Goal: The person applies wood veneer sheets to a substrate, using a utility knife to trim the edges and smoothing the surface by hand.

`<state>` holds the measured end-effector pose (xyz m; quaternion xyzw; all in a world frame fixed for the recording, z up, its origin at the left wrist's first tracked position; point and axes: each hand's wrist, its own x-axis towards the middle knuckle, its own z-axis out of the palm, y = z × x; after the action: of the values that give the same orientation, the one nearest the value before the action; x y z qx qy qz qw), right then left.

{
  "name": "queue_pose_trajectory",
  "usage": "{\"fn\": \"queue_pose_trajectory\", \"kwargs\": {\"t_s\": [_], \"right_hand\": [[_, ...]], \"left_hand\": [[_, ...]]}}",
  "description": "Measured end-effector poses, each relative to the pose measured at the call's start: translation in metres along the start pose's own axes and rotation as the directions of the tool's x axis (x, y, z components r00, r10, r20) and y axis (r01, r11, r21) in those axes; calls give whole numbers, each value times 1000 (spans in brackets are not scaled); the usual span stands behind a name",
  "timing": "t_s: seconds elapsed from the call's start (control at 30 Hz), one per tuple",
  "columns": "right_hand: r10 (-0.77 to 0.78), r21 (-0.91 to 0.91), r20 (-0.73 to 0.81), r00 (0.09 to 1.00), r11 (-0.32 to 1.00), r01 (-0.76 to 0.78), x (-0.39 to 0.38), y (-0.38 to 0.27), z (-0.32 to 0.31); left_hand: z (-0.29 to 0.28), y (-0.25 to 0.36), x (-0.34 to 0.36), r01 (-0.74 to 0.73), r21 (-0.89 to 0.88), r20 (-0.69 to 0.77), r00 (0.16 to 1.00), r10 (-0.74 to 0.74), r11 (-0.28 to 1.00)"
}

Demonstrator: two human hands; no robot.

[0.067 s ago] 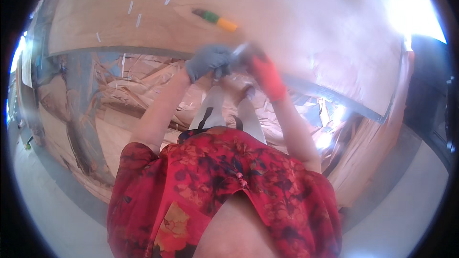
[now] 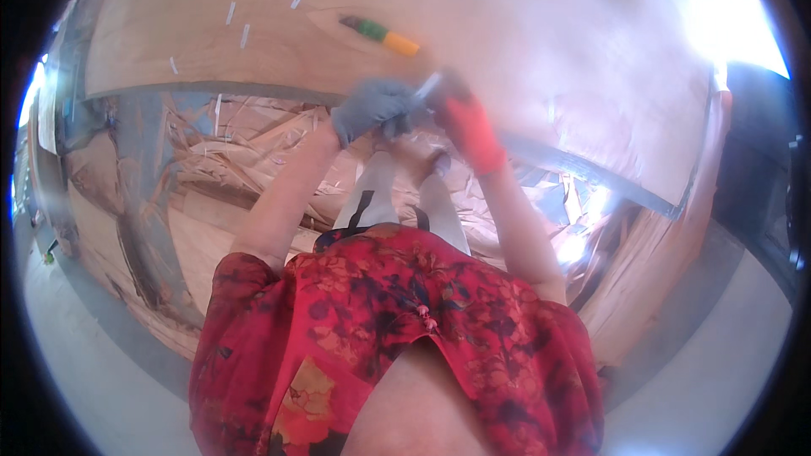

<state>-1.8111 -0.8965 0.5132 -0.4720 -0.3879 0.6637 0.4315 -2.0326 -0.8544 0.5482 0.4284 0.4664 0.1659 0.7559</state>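
Observation:
My left hand (image 2: pixel 370 108), in a grey glove, is closed at the near edge of a wooden tabletop (image 2: pixel 498 25). Close beside it is my right hand (image 2: pixel 463 118), in a red glove with a dark palm, its fingers bent and partly blurred. Between them is a small pale, shiny piece (image 2: pixel 422 95), gripped by both hands; blur and haze hide what kind it is. Just beyond the hands, a tool with a green and yellow handle (image 2: pixel 384 36) and a dark end lies on the tabletop.
Several small white strips (image 2: pixel 245 36) lie on the tabletop at the left. Below its edge, crumpled brown paper and clear plastic wrapping (image 2: pixel 228 143) spread around my legs. Strong light glares at the upper right. A dark panel (image 2: pixel 756 143) stands at the far right.
The shiny piece and my right fingers have shifted slightly, and my left hand has moved a little to the right. The tool on the tabletop has stayed in place.

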Motion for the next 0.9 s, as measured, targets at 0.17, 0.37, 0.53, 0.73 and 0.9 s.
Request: {"fn": "queue_pose_trajectory", "kwargs": {"t_s": [0.17, 0.37, 0.53, 0.73, 0.9], "right_hand": [[-4, 89, -161, 987, 996, 18, 27, -25, 11], [-174, -478, -330, 928, 878, -5, 64, -15, 12], [-267, -725, -233, 935, 688, 16, 78, -15, 11], [-312, -937, 165, 936, 246, 247, 52, 6, -10], [-209, -950, 312, 927, -77, 302, 45, 10, -1]], "left_hand": [[6, -10, 11, 42, -57, -47, 998, -45, 997], [1, -38, 32, 5, -180, -223, 974, -46, 984], [-5, -56, 45, 46, -187, -285, 954, -99, 981], [-1, -48, 44, 15, -224, -321, 943, -88, 974], [-21, -29, 33, 43, 213, -206, 979, 2, 976]]}}
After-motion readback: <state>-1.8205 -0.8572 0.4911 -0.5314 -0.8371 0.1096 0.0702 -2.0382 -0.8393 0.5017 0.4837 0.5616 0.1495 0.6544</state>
